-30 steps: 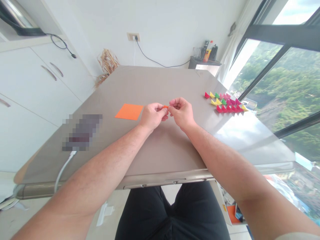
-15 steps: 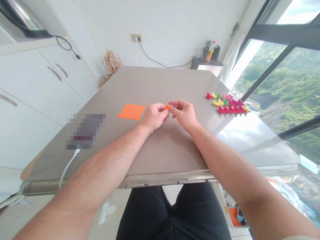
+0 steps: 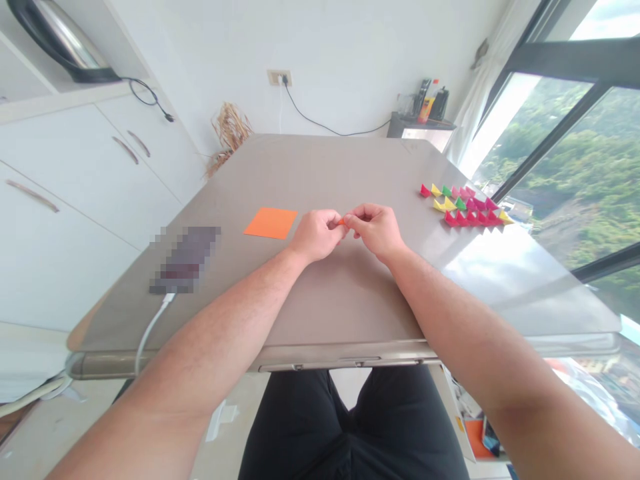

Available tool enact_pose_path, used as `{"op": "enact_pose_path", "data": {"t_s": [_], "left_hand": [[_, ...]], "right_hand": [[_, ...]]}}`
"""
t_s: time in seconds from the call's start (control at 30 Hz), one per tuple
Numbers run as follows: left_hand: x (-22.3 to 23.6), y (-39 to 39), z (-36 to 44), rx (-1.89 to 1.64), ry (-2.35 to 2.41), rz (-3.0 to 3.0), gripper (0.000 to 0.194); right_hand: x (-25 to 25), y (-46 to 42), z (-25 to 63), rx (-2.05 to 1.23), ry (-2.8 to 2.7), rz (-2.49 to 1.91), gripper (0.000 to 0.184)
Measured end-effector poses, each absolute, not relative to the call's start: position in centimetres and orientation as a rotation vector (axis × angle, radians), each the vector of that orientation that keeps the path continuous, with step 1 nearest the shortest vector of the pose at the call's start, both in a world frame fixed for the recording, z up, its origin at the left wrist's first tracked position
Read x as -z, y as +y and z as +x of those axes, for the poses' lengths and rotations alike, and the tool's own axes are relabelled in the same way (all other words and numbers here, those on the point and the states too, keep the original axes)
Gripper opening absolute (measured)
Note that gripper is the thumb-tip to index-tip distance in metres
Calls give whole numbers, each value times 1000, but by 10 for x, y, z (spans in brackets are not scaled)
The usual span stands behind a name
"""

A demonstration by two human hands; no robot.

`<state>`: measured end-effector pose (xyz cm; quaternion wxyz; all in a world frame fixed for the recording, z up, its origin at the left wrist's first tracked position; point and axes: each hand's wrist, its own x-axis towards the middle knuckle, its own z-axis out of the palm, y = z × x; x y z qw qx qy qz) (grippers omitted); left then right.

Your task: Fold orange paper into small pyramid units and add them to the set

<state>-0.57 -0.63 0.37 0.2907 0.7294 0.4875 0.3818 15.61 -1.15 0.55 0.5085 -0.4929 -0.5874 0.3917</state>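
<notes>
My left hand (image 3: pixel 316 235) and my right hand (image 3: pixel 376 229) meet over the middle of the grey table (image 3: pixel 320 293). Both pinch a small folded orange paper piece (image 3: pixel 341 221) between their fingertips; only a sliver of it shows. A flat orange paper square (image 3: pixel 271 223) lies on the table just left of my left hand. A cluster of several folded paper triangles (image 3: pixel 466 206) in red, yellow, green and pink sits to the right, near the window side.
A blurred phone (image 3: pixel 186 260) with a white cable (image 3: pixel 150 328) lies at the table's left. White cabinets stand on the left, a wall socket with a black cord at the back, and a small stand with bottles (image 3: pixel 425 113) by the window.
The hands have closed more tightly around the orange piece, so less of it shows. The view has shifted slightly; the hands stay at the same spot on the table.
</notes>
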Motion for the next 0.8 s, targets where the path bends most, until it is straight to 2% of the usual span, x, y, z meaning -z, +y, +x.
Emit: {"op": "enact_pose_path", "data": {"t_s": [0.2, 0.37, 0.53, 0.63, 0.8], "left_hand": [[2, -1, -10, -1159, 1316, 1871, 33], [7, 1, -9, -1184, 1357, 1839, 22], [3, 0, -9, -1126, 1406, 1891, 17], [2, 0, -9, -1118, 1401, 1836, 16], [7, 2, -6, -1118, 1337, 1630, 13]], "right_hand": [[-3, -10, 157, -840, -1422, -1178, 22], [-6, -12, 157, -721, -1498, -1279, 6], [-9, -14, 158, -685, -1552, -1323, 2], [-6, -15, 157, -618, -1594, -1329, 4], [0, -13, 154, -486, -1657, -1306, 16]]}}
